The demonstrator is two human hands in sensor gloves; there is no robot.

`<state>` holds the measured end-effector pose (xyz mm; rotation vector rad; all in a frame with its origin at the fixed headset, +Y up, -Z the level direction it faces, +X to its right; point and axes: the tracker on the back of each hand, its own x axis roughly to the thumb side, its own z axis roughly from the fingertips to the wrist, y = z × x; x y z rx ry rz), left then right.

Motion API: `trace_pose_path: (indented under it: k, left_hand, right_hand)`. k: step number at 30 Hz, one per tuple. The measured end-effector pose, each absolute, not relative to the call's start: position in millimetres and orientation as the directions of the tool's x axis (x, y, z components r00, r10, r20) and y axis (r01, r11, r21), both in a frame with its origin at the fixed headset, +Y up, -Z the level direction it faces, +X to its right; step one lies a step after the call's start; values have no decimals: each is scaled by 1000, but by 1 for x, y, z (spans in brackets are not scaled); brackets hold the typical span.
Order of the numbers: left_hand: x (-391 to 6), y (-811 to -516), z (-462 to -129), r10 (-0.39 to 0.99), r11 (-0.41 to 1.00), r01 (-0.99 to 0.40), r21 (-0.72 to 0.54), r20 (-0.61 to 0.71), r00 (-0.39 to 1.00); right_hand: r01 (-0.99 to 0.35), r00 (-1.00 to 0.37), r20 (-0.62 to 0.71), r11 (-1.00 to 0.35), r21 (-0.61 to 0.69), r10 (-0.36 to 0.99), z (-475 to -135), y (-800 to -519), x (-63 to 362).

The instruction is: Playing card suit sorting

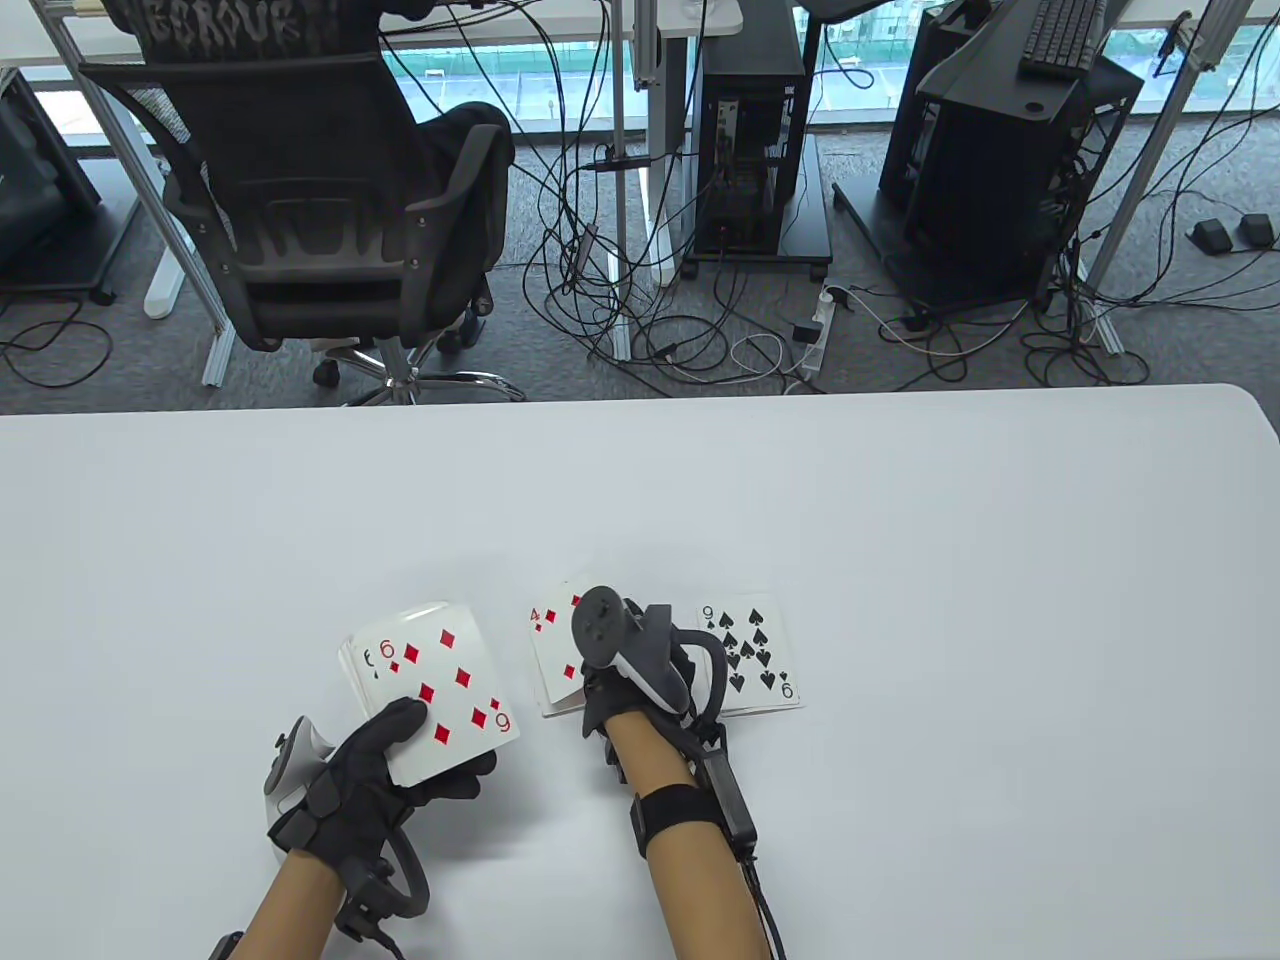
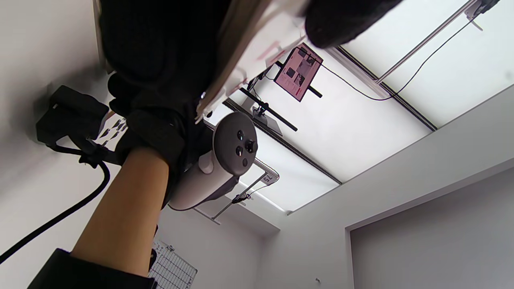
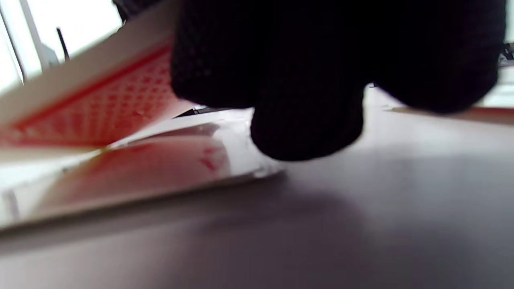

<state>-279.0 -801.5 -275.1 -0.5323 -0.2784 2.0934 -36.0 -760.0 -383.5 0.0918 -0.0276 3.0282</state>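
Our left hand (image 1: 370, 770) grips the deck (image 1: 430, 690), six of diamonds up, just left of the diamond pile (image 1: 555, 655). Our right hand (image 1: 640, 680) covers that pile, nearer it; its grip we cannot tell. The nine of spades (image 1: 750, 655) lies right of the pile

Left hand (image 1: 370, 770): raised at lower left, thumb laid across the top, fingers curled beneath in a grip. Right hand (image 1: 640, 680): lowered palm-down, forearm bare; fingertips (image 3: 305, 132) apparently pressed downward, grip obscured by blur.
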Motion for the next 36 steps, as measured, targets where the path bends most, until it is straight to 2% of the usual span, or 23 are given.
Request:
trace_pose_path:
  k: [3, 10, 15, 17, 21, 24, 26, 29, 32, 34, 36]
  left_hand:
    - [-279, -802, -275, 839, -545, -740, -394, -264, -477]
    - [-279, -802, -275, 838, -545, -740, -394, -266, -476]
    - [-279, -801, -275, 838, -545, -739, -396, -263, -478]
    - [-279, -801, -275, 837, -547, -737, -397, -262, -481]
    - [-279, -802, -275, 836, -549, -737, -395, -264, -481]
    - [-279, -802, -275, 836, -549, -737, -394, -263, -481]
    - [-279, -802, -275, 837, -548, -739, -392, -263, -480]
    - [-279, -802, -275, 840, -543, -745, -388, -265, -474]
    - [-279, -803, -275, 841, -541, -746, -389, -268, -470]
    - [-279, -803, -275, 842, -539, -746, -391, -267, -469]
    - [-279, -803, -275, 843, -538, -745, -394, -264, -469]
  right_hand:
    - [31, -996, 82, -998, 46, -27, -385, -765, -46]
    - [164, -984, 89, -981, 106, -155, -385, -768, -56]
    - [118, -990, 89, -986, 117, -107, -386, -765, -56]
    - [55, -995, 93, -995, 87, -47, -386, -758, -54]
    - [-176, -976, 127, -984, 38, 180, -380, -736, -51]
    - [-458, -866, 197, -887, 54, 459, -370, -722, -47]
    - [-601, -766, 201, -791, 113, 611, -362, -717, -44]
    - [-737, -586, 230, -629, 247, 777, -349, -717, -44]
    - [-766, -474, 235, -529, 365, 849, -334, -717, -51]
    - [-735, -469, 286, -549, 397, 835, -326, -716, -57]
    - [-700, -512, 342, -613, 366, 788, -320, -713, -62]
